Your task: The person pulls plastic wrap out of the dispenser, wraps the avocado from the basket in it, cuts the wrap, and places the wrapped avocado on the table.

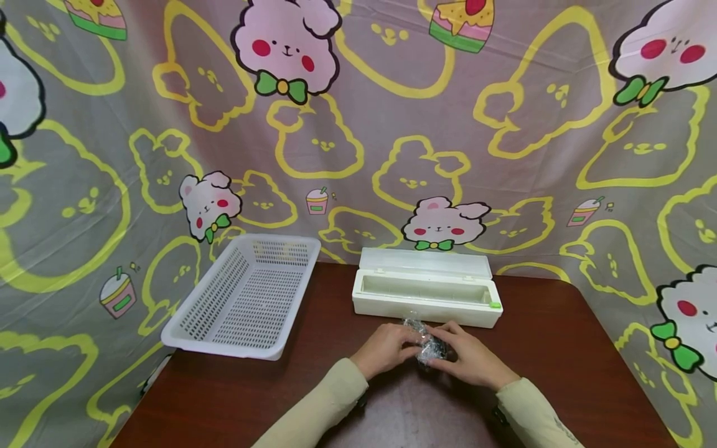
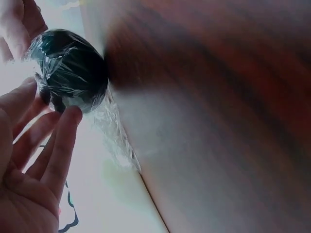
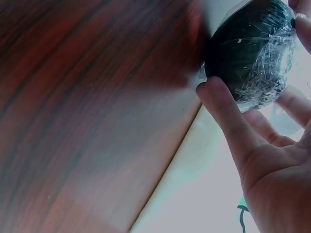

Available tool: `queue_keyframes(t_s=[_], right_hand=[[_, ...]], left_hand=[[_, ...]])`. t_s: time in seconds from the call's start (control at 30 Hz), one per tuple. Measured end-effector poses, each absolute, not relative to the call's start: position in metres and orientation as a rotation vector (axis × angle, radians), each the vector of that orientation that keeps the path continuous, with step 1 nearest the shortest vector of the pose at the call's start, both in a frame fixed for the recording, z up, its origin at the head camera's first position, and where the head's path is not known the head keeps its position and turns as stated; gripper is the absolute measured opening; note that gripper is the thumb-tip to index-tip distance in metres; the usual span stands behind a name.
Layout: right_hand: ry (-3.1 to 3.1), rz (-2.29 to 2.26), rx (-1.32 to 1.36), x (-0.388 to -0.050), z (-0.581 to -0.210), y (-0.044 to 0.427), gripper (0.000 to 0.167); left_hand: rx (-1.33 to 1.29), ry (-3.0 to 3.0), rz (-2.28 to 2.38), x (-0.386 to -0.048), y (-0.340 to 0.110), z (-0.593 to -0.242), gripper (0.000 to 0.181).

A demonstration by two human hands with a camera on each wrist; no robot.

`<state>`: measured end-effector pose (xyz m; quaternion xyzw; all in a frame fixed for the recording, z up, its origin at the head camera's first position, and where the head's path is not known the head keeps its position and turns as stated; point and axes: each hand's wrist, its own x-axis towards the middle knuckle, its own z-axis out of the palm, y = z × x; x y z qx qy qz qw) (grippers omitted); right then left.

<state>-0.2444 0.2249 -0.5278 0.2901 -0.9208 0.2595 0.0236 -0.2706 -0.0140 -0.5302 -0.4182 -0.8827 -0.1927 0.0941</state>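
A dark, rounded object [image 1: 432, 352] wrapped in crinkled clear cling film sits between both hands just above the brown table. It looks dark green to black in the left wrist view, but its exact kind is hard to tell under the film. My left hand [image 1: 389, 350] holds its left side with thumb and fingertips, where the film [image 2: 41, 73] is bunched. From the right, my right hand [image 1: 472, 359] grips it between thumb and fingers. A loose tail of cling film [image 2: 115, 131] hangs off the object toward the white box.
Behind the hands stands a long white cling film dispenser [image 1: 426, 309], lid raised, with a green slider [image 1: 495, 305] at its right end. A white perforated basket [image 1: 297, 298] lies at the left on the table [image 1: 560, 348]. Patterned cloth [image 1: 370, 118] hangs around the table.
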Motion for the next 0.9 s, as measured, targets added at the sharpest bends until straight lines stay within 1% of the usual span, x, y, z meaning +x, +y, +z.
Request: queue_keyframes(t_s=[0.07,0.13,0.3,0.37,0.63,0.9], right_hand=[[-2.851,0.81,0.896,-0.244,-0.5276,0.2243,0.068],[-2.858,0.818,0.891,-0.2436,-0.5274,0.224,0.066],[-2.87,0.824,0.879,-0.2432,-0.5261,0.2241,0.062],[-2.872,0.828,0.879,-0.2435,-0.526,0.2241,0.061],[-2.884,0.838,0.888,-0.245,-0.5267,0.2235,0.057],[-2.877,0.831,0.886,-0.2464,-0.5263,0.2237,0.055]], left_hand=[[-1.269,-2.613,-0.579,-0.2715,-0.0156,-0.5316,0.027],[-1.298,-2.618,-0.581,-0.2718,-0.0174,-0.5317,0.03],[-1.338,-2.663,-0.575,-0.2717,-0.0204,-0.529,0.048],[-1.33,-2.677,-0.57,-0.2712,-0.0199,-0.5278,0.051],[-1.275,-2.676,-0.575,-0.2704,-0.0185,-0.5284,0.036],[-1.24,-2.689,-0.636,-0.2708,-0.0181,-0.5282,0.034]])
